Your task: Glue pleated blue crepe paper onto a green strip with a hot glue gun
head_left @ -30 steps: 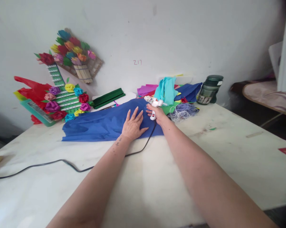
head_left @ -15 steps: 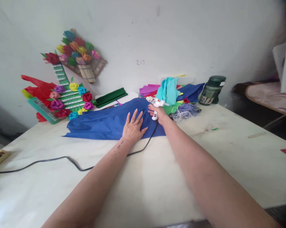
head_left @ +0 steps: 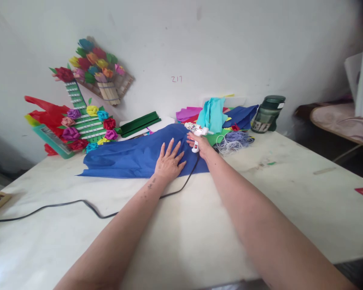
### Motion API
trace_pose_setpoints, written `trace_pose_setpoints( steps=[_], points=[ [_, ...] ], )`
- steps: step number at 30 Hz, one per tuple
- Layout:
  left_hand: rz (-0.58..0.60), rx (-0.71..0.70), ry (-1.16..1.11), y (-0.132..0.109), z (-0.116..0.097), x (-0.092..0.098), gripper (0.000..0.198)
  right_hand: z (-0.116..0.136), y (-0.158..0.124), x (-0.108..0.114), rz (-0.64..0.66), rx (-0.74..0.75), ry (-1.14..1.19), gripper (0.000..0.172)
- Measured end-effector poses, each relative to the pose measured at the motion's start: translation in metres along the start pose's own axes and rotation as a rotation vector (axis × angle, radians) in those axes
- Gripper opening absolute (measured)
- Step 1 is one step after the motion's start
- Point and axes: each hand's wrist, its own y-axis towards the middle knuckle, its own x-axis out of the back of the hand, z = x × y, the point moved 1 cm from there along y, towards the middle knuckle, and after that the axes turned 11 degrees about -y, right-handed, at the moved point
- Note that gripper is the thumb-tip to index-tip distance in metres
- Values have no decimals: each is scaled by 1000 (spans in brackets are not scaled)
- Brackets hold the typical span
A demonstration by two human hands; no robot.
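Note:
A large sheet of blue crepe paper (head_left: 130, 155) lies spread across the far middle of the white table (head_left: 260, 193). My left hand (head_left: 168, 161) rests flat on it, fingers apart. Just to its right, my right hand (head_left: 202, 146) is closed round the handle of a white glue gun (head_left: 195, 131), which stands on the paper's far right corner. The gun's black cord (head_left: 87, 206) runs from under my hands to the left across the table.
Paper-flower crafts on green slatted frames (head_left: 85, 121) lean against the wall at the far left. Folded green paper (head_left: 139, 123), a pile of coloured papers (head_left: 213, 114), a coil of pale string (head_left: 234, 141) and a dark green jar (head_left: 267, 114) line the back.
Almost nothing has moved. My right hand has closed more firmly on the glue gun, and the view has shifted slightly.

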Motion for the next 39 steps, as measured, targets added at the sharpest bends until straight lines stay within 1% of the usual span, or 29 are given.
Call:
trace_pose_setpoints(
  steps=[7, 10, 14, 20, 26, 31, 35, 39],
  points=[
    [25, 34, -1, 8, 4, -2, 50, 0, 0, 0, 8, 13, 1, 30],
    [39, 16, 0, 13, 7, -4, 53, -1, 1, 1, 10, 7, 9, 30],
    [56, -7, 6, 14, 7, -8, 51, -3, 2, 1, 16, 3, 18, 32],
    [32, -11, 14, 14, 4, -8, 50, -3, 3, 1, 13, 5, 16, 32],
    [2, -48, 22, 28, 1, -3, 56, -1, 0, 0, 10, 12, 28, 31],
    [57, -51, 15, 36, -1, -12, 59, -1, 0, 0, 9, 20, 41, 33],
    [42, -45, 22, 34, 0, -18, 57, -2, 1, 0, 11, 22, 37, 36],
    [36, -32, -5, 31, 0, -20, 56, -3, 1, 0, 11, 17, 50, 35]
  ],
)
